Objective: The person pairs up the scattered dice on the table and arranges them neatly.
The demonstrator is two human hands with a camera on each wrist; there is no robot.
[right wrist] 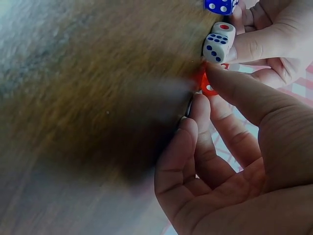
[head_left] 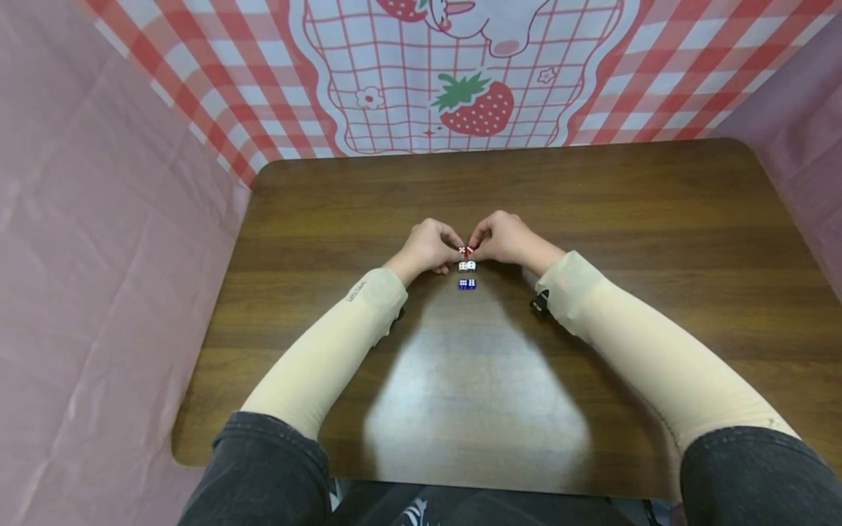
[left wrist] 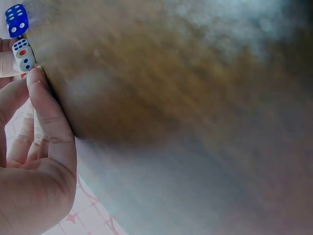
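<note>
Two red dice [head_left: 465,250] sit side by side, one at the fingertips of each hand. My left hand [head_left: 427,248] pinches the left one between thumb and finger; only a sliver of red shows past the thumb in the left wrist view. From the other side my right hand [head_left: 506,239] pinches the right red die [right wrist: 209,86], partly covered by its fingers. Just nearer to me lies a pair of white dice [head_left: 467,267], close to both thumbs. A pair of blue dice [head_left: 467,284] forms the row nearest my body.
The dice stand on a brown wooden table [head_left: 487,380] with rounded corners. A red-and-white checked cloth [head_left: 408,109] with a strawberry print hangs at the back edge. Pink cloth [head_left: 99,256] hangs at the left and right sides.
</note>
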